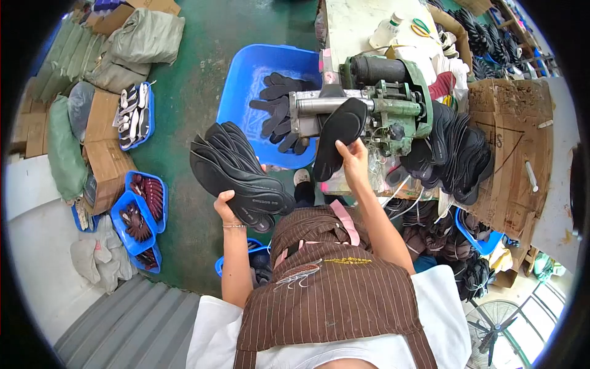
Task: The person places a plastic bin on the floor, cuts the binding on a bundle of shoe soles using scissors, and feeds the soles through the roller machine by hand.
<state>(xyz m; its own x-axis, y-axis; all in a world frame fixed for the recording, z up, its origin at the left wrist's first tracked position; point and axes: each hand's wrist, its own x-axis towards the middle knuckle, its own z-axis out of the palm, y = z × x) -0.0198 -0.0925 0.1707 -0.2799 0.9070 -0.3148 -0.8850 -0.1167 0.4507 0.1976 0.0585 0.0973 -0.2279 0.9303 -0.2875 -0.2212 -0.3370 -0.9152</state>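
Observation:
A thick fanned stack of black insoles [236,175] is held by my left hand [228,208], thumb on its near edge; some fingers are hidden beneath. My right hand [353,161] grips a single black insole [340,132] by its side, just in front of the metal roller of a green machine [393,107]. Beyond the insoles, a large blue basin [236,80] holds several loose black insoles [278,104]. To the right of the machine lies a big pile of black insoles [458,150].
The machine stands on a worktable [350,24] with a bottle [387,31] and scissors [421,27]. Cardboard [513,147] is at the right, a fan [491,326] at the lower right. Blue baskets [132,200] and sacks [144,37] are on the left.

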